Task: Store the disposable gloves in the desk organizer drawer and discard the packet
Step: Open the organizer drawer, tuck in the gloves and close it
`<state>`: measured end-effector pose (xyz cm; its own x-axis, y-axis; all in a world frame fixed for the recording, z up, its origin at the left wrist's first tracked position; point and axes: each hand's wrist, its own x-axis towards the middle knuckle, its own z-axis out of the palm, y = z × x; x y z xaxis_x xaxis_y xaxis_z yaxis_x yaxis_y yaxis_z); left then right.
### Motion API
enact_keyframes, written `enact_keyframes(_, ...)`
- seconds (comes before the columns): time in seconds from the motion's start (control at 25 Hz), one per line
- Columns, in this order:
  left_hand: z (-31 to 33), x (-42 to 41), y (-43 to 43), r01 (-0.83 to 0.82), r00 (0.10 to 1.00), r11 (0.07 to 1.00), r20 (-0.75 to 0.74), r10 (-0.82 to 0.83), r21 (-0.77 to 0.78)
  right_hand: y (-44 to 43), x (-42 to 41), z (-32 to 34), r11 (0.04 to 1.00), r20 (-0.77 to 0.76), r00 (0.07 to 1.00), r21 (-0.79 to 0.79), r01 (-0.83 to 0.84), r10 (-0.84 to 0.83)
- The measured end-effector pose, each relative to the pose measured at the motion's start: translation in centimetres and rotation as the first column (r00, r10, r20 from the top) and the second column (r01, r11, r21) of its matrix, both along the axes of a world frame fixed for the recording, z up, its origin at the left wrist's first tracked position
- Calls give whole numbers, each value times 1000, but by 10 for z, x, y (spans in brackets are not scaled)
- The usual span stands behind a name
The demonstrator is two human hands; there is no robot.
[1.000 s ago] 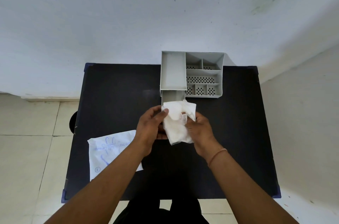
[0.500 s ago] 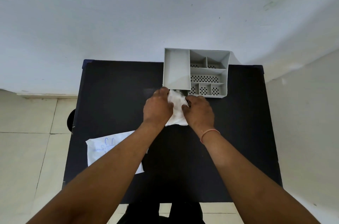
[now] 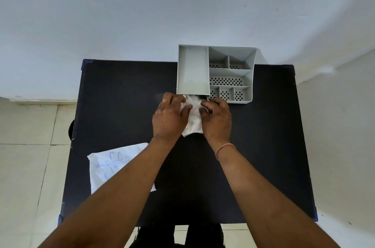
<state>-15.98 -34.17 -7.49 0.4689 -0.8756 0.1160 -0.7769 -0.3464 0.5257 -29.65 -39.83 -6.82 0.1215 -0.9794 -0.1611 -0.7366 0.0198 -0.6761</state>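
Note:
A grey desk organizer (image 3: 192,69) with several compartments stands at the far edge of the black table (image 3: 121,105). Its drawer is pulled out toward me below the left compartment and is mostly hidden by my hands. A white bundle of disposable gloves (image 3: 193,120) lies over the drawer, its far end tucked under the organizer's front edge. My left hand (image 3: 168,118) presses on the bundle's left side and my right hand (image 3: 217,120) on its right side, fingers gripping it. The white glove packet (image 3: 109,168) with blue print lies flat at the table's near left.
A white wall rises right behind the table. Pale floor tiles show on the left, with a dark round object (image 3: 71,130) at the table's left edge. My dark trousers (image 3: 178,235) show below the near edge.
Both hands carried the glove bundle away from me to the organizer's open drawer and now press it down into it. The packet has not moved.

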Motion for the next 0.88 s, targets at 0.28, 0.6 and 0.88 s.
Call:
enact_keyframes(0.28, 14, -2, 12, 52, 995, 970, 68, -70, 236, 3, 9, -3, 968, 149, 957, 5, 252, -250)
enact_keyframes(0.6, 23, 0, -17, 58, 990, 859, 84, -116, 509, -9, 12, 4, 996, 23, 996, -34, 82, -81)
enact_keyframes(0.88, 20, 6, 20, 173, 983, 926, 6, -186, 335, 0, -20, 27, 925, -413, 834, 62, -375, 366)
